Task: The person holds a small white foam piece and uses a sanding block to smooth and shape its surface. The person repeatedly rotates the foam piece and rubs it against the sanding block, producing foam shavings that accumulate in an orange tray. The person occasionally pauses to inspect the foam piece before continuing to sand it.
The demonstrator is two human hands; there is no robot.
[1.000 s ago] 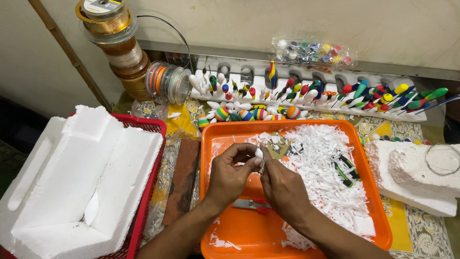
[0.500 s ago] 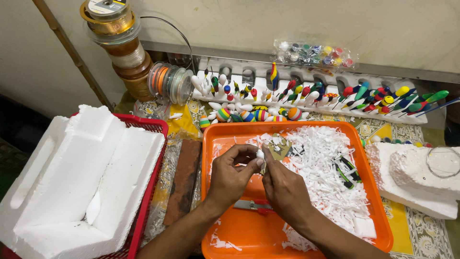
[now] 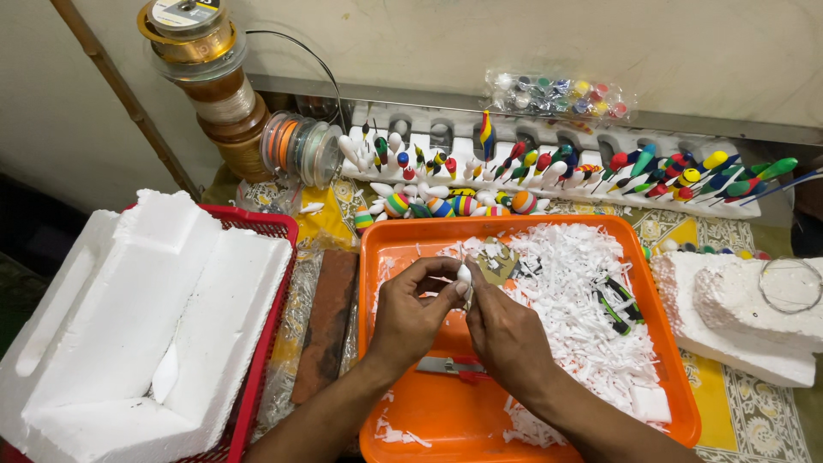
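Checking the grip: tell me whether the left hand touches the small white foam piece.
Touching: head view shows left hand fingertips pinching the white foam piece.

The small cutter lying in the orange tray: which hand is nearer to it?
Right. The right hand hovers directly over the cutter, its heel above the blade's end; the left hand sits up and to the left of it.

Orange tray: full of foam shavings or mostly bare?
Partly covered. White foam shavings pile over the far right half of the orange tray; the near left part shows bare orange, with a small cutter on it.
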